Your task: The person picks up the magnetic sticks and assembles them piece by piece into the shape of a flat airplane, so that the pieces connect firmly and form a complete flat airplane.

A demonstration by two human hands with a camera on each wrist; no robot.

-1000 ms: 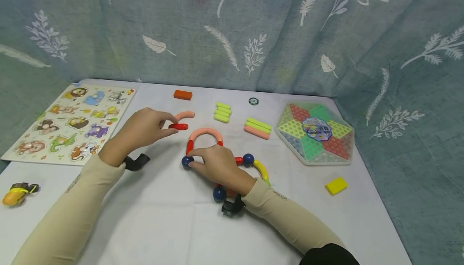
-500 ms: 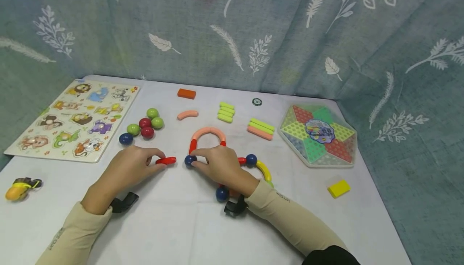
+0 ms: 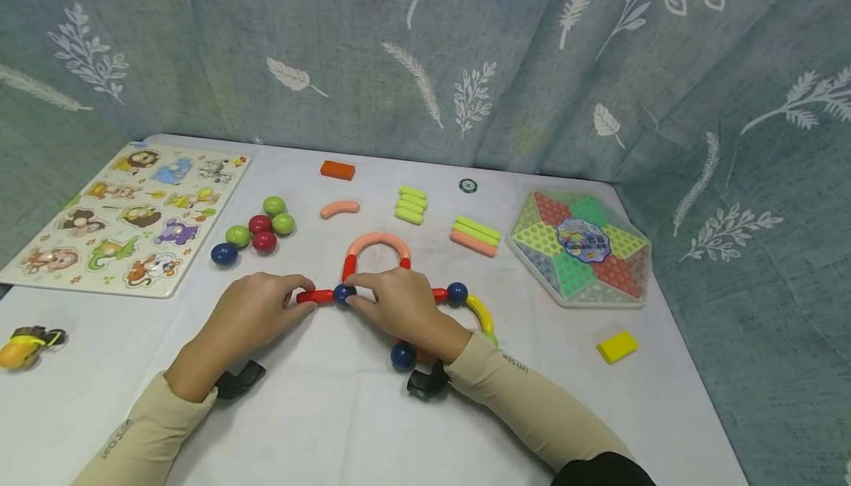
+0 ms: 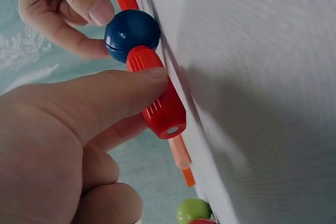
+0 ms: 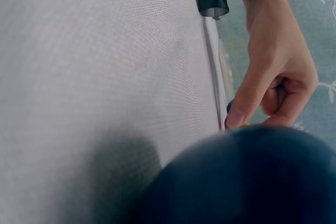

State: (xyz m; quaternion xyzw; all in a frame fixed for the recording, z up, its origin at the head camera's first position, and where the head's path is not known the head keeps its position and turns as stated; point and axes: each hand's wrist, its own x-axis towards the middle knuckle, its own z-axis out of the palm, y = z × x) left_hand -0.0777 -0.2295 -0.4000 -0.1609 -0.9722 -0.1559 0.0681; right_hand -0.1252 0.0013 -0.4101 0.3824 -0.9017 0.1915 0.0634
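Note:
My left hand [image 3: 255,312] pinches a short red rod [image 4: 157,95] between thumb and fingers. The rod's far end meets a blue ball [image 4: 131,31], which my right hand [image 3: 402,307] pinches from the other side. From that ball a red piece and a salmon arch [image 3: 377,238] rise away from me. More of the joined shape shows past my right hand: another blue ball [image 3: 456,293], a yellow curved rod [image 3: 480,312], and a blue ball [image 3: 402,357] nearer me. Part of it is hidden under the right hand and wrist. A large blue ball [image 5: 252,182] fills the right wrist view's bottom.
Loose green, red and blue balls [image 3: 263,242] lie left, beside an animal puzzle board [image 3: 169,279]. Behind are a salmon curved rod [image 3: 340,209], an orange block [image 3: 337,170] and green rods [image 3: 411,205]. A hexagonal game box [image 3: 578,250] and yellow block [image 3: 617,347] lie right.
My left hand has brought the red rod toward me from near the salmon curved rod, then right to the blue ball. The right hand keeps its hold on the ball.

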